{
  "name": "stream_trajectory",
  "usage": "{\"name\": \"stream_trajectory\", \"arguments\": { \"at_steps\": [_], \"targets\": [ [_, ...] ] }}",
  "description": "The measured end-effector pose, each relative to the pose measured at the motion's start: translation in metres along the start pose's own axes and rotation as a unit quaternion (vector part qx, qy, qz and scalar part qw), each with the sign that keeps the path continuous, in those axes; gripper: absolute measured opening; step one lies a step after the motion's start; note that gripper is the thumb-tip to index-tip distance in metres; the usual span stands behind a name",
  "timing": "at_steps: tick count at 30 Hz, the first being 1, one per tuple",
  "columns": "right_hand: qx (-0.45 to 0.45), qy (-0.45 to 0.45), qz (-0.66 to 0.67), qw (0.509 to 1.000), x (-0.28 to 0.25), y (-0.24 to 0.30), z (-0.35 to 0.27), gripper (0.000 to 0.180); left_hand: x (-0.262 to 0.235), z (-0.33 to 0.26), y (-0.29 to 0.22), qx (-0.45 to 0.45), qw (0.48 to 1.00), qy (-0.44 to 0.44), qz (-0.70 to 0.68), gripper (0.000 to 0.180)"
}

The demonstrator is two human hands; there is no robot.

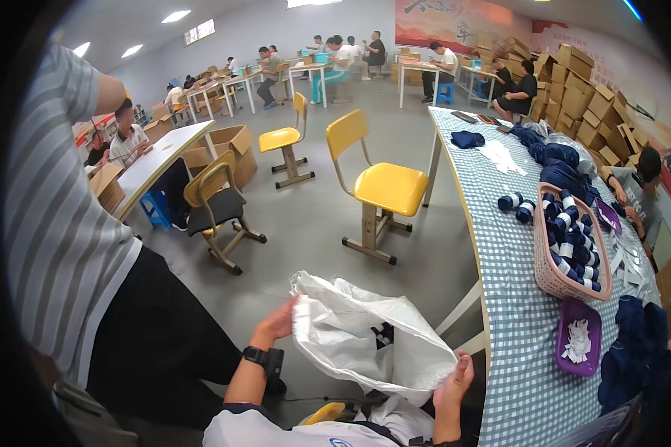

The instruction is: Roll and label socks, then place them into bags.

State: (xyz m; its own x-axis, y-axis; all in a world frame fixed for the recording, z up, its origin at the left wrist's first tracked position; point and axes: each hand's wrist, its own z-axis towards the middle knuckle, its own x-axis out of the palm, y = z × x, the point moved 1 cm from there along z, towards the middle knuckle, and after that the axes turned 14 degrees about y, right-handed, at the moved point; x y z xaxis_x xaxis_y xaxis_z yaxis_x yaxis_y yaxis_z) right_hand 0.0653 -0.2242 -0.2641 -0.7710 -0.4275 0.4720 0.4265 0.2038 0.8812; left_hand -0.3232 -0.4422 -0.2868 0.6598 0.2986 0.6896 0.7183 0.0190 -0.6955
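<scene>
Between my hands hangs a large white woven sack [334,316], its mouth spread wide toward me. My left hand [279,319], below which a black watch shows on the wrist, grips the rim at the left. At the right corner, my right hand [455,378] is closed on the same rim, thumb up. A few dark navy rolls with white bands [383,335] show deep inside the sack; its folds hide the rest.
A checkered table [499,253] runs along my right, bearing a pink basket [542,261] of navy yarn rolls and a purple tray [561,350] of white slips. Yellow chairs [391,186] stand ahead. A person in a striped shirt [74,208] stands close at left.
</scene>
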Motion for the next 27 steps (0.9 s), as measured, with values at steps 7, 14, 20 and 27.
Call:
{"name": "stream_trajectory", "arguments": {
  "at_steps": [7,14,20,27],
  "targets": [
    [-0.009,0.007,-0.011,1.0,0.006,0.007,-0.002,0.067,0.008,0.04,0.029,0.014,0.964,-0.117,0.239,0.034],
    [0.013,0.058,-0.187,0.981,-0.003,0.013,-0.01,0.077,0.095,0.042,-0.022,0.128,0.975,-0.159,0.083,0.025],
    [-0.018,0.247,-0.389,0.887,0.024,0.126,-0.093,0.062,0.168,0.072,-0.02,0.118,0.991,-0.065,0.009,0.017],
    [0.107,0.235,-0.149,0.955,0.384,0.27,-0.009,0.067,0.186,0.127,0.02,0.085,0.994,0.054,0.051,0.032]
  ]
}}
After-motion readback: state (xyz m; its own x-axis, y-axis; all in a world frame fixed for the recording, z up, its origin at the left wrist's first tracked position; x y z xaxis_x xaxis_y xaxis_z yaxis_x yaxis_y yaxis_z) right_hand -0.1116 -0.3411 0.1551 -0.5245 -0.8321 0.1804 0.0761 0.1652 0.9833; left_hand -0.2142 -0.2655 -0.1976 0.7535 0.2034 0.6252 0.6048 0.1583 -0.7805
